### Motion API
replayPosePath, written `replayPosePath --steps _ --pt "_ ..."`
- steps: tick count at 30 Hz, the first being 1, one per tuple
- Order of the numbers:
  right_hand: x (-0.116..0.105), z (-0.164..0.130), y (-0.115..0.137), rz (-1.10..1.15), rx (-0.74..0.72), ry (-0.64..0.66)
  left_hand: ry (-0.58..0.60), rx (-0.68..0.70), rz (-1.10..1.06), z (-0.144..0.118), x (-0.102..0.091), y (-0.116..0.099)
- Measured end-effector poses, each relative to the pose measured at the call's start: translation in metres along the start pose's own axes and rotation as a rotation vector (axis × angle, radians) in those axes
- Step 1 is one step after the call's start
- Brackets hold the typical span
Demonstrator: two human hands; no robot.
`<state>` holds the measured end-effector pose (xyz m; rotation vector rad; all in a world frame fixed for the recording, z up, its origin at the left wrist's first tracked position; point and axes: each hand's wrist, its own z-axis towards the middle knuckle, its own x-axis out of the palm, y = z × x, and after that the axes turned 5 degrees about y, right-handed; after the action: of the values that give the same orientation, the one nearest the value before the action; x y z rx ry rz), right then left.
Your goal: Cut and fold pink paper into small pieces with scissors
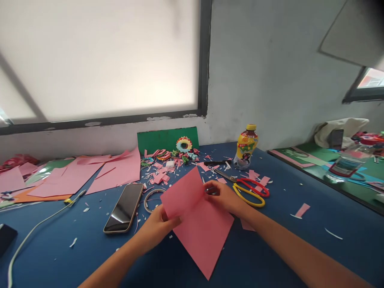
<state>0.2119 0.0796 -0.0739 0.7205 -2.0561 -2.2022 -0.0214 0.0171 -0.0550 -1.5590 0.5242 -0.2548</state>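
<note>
A sheet of pink paper [207,236] is in front of me, its upper part bent over in a fold. My left hand [157,226] pinches the left edge between thumb and fingers. At the right end of the fold, my right hand [223,196] has its fingers closed on the paper. Something small and dark shows under those fingers; I cannot make out what it is. Scissors [249,192] with red and yellow handles lie just beyond my right hand. Partly behind the sheet, a roll of tape [147,202] rests on the table.
A phone [124,208] lies left of the paper, with a white cable [36,228] farther left. Pink sheets [75,176] are spread at the back left. Paper scraps [160,176] and a ring-shaped paper piece [184,145] lie before a green board [156,140]. A yellow-capped bottle [246,148] stands back right.
</note>
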Motion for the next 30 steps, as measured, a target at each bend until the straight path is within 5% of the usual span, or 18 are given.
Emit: replayPosePath --steps 9,15,21,30 --pt "0.012 -0.005 0.003 -0.017 -0.106 0.086 0.226 0.136 0.425 -0.018 0.011 -0.017" --pt "0.020 0.000 -0.011 0.046 -0.060 0.109 0.411 0.059 0.866 -0.017 0.019 -0.004" --pt "0.020 0.001 -0.010 0.115 -0.002 0.093 0.533 0.100 0.947 -0.012 0.020 0.005" --pt "0.005 -0.004 0.007 0.189 0.126 0.054 0.520 0.097 1.003 -0.014 0.026 0.005"
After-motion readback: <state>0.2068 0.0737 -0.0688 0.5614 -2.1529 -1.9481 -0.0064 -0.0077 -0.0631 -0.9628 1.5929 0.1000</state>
